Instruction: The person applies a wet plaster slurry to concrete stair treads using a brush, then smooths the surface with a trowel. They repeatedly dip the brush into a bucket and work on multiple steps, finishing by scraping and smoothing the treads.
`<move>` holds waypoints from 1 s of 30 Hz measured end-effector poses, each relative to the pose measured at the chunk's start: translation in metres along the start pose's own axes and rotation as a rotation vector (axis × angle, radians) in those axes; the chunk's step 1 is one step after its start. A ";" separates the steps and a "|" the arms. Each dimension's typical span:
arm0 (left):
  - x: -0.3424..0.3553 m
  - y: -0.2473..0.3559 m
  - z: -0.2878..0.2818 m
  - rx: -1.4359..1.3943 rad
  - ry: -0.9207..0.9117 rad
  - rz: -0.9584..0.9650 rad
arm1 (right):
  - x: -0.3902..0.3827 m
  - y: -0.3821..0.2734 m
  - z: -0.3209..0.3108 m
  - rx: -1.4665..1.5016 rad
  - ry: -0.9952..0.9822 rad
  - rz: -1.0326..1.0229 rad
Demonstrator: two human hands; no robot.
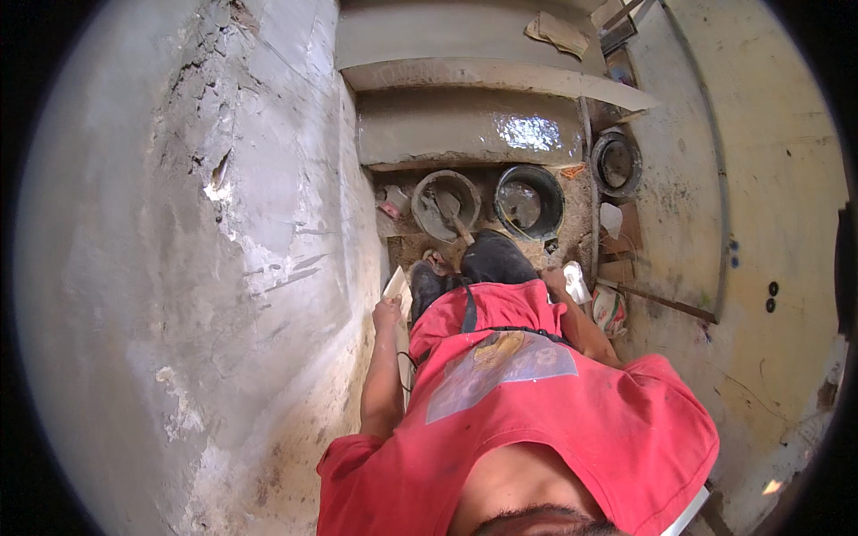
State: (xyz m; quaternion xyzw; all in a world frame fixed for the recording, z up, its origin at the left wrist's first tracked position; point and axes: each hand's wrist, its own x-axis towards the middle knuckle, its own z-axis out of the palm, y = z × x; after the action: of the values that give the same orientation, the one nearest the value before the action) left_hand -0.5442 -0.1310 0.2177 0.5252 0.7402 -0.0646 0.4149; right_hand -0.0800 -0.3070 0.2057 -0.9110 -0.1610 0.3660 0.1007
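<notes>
Head — bucket (423, 185) of mortar (435, 219), apparently

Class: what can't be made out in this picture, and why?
In the head view:
Left grip: fingertips by the pale board, hidden behind the hand.
Right grip: whether it holds the white object; too small.
Dark trousers: upper part, hidden by the red shirt.
Left wall: outer end, cut off by the lens rim.
</notes>
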 end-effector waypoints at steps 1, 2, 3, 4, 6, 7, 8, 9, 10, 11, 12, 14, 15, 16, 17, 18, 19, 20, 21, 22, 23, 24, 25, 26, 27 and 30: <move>0.001 -0.008 0.002 0.003 -0.015 0.024 | 0.003 0.009 0.004 0.015 -0.023 -0.006; 0.002 -0.015 0.004 0.020 -0.056 0.029 | 0.006 0.019 0.007 0.040 0.003 -0.001; 0.004 -0.020 0.008 0.047 -0.100 0.010 | 0.009 0.028 0.011 0.067 0.016 0.026; 0.007 -0.023 0.013 0.115 -0.138 0.058 | 0.013 0.036 0.014 0.065 0.022 0.007; 0.017 -0.025 0.022 0.280 -0.210 0.114 | 0.018 0.047 0.018 0.150 -0.018 -0.006; 0.020 -0.024 0.028 0.322 -0.212 0.207 | 0.020 0.050 0.018 0.184 -0.016 0.054; 0.022 -0.022 0.034 0.370 -0.210 0.301 | 0.020 0.052 0.016 0.156 -0.021 0.010; 0.021 -0.019 0.038 0.432 -0.240 0.347 | 0.019 0.052 0.013 0.128 -0.002 0.014; 0.018 -0.016 0.043 0.331 -0.153 0.290 | 0.018 0.051 0.008 0.111 0.043 0.041; 0.011 -0.011 0.048 0.247 -0.099 0.187 | 0.015 0.049 0.001 0.103 0.077 0.007; 0.005 -0.006 0.052 0.167 -0.069 0.067 | 0.012 0.047 -0.007 0.107 0.141 -0.001; -0.011 0.002 0.055 0.154 -0.035 0.185 | 0.006 0.045 -0.027 0.116 0.207 0.039; -0.020 0.006 0.058 0.158 -0.042 0.217 | 0.005 0.045 -0.036 0.128 0.236 0.051; -0.027 0.009 0.063 0.143 -0.133 0.213 | 0.005 0.049 -0.046 0.135 0.261 0.065; -0.030 0.012 0.068 0.137 -0.230 0.194 | 0.008 0.053 -0.052 0.129 0.269 0.127; -0.031 0.015 0.075 0.160 -0.304 0.227 | 0.012 0.063 -0.061 0.212 0.185 0.108; -0.032 0.017 0.082 0.180 -0.377 0.260 | 0.020 0.072 -0.065 0.215 0.141 0.105; -0.031 0.020 0.093 0.232 -0.433 0.340 | 0.029 0.084 -0.069 0.208 0.104 0.124; -0.034 0.020 0.104 0.309 -0.503 0.363 | 0.039 0.099 -0.071 0.203 0.067 0.154; -0.039 0.019 0.115 0.249 -0.420 0.294 | 0.051 0.114 -0.072 0.204 0.034 0.102; -0.044 0.021 0.128 0.211 -0.343 0.172 | 0.063 0.130 -0.072 0.238 0.002 0.062; -0.051 0.025 0.138 0.167 -0.287 0.033 | 0.075 0.146 -0.072 0.248 -0.033 0.078; -0.057 0.029 0.145 0.218 -0.231 0.054 | 0.085 0.160 -0.072 0.228 -0.058 0.166; -0.063 0.037 0.148 0.263 -0.194 0.058 | 0.095 0.172 -0.073 0.159 -0.032 0.182; -0.072 0.046 0.147 0.322 -0.182 0.032 | 0.103 0.182 -0.075 0.144 -0.081 0.071; -0.112 0.083 0.140 0.162 -0.061 0.084 | 0.119 0.192 -0.088 0.180 -0.164 -0.020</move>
State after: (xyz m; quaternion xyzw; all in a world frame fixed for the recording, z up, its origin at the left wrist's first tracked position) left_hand -0.3871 -0.2498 0.2321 0.5855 0.6967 -0.1226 0.3960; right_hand 0.1047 -0.4470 0.1348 -0.8637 -0.1441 0.4511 0.1723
